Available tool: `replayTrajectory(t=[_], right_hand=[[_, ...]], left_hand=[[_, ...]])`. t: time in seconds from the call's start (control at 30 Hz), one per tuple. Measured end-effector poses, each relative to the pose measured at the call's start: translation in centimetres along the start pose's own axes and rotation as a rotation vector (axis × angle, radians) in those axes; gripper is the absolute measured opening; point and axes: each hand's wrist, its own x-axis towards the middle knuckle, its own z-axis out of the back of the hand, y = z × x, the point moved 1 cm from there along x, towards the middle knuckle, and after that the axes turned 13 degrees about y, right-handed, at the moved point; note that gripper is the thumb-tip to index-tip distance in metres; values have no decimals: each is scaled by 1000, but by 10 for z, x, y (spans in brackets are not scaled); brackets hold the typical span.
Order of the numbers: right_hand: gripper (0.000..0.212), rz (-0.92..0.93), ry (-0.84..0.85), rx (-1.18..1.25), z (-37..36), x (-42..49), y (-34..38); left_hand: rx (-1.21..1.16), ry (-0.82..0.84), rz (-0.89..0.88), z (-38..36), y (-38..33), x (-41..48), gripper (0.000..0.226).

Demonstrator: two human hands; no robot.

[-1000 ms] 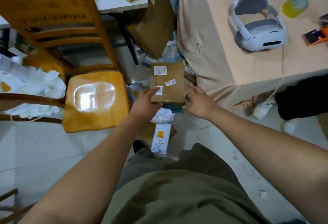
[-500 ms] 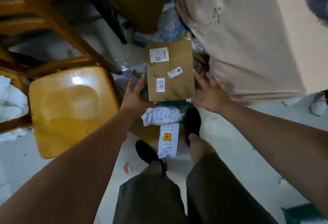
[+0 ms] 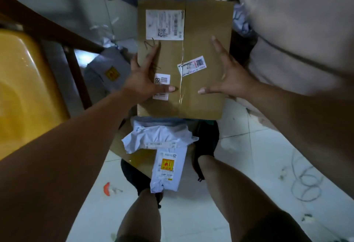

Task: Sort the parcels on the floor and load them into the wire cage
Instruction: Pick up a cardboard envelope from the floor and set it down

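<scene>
Cardboard box [image 3: 203, 21] between yellow chair [image 3: 19, 88] and cloth-covered table [image 3: 298, 21]

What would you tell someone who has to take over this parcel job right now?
Left hand: open, fingers flat on the cardboard box near its left edge.
Right hand: open, fingers spread over the box's right side; contact unclear.
Parcels: a white mailer bag and a crumpled white bag lie on the floor by the feet; a grey bag sits left of the box.
Done: nothing visibly loaded; the wire cage is not in view.
Left: lift the box, carry it to the cage, then the bags.
</scene>
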Motion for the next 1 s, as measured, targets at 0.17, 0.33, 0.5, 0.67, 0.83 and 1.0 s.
replayTrajectory(t=[0.17, 0.33, 0.5, 0.67, 0.83, 1.0], right_hand=[[145, 88, -65, 66, -10, 0, -2], [145, 138, -125, 77, -4, -18, 22], [142, 167, -110, 98, 14, -58, 87], [142, 194, -100, 103, 18, -121, 162], [140, 164, -160, 145, 11, -218, 254], [137, 198, -270, 162, 17, -339, 346]], left_hand=[[-55, -54, -83, 6, 4, -4, 132], [-25, -86, -135, 27, -22, -31, 130], [-20, -101, -115, 66, -60, -101, 128], [28, -103, -78, 108, -95, -189, 129], [112, -100, -146, 153, -145, -296, 130], [177, -93, -247, 191, -213, -414, 130]])
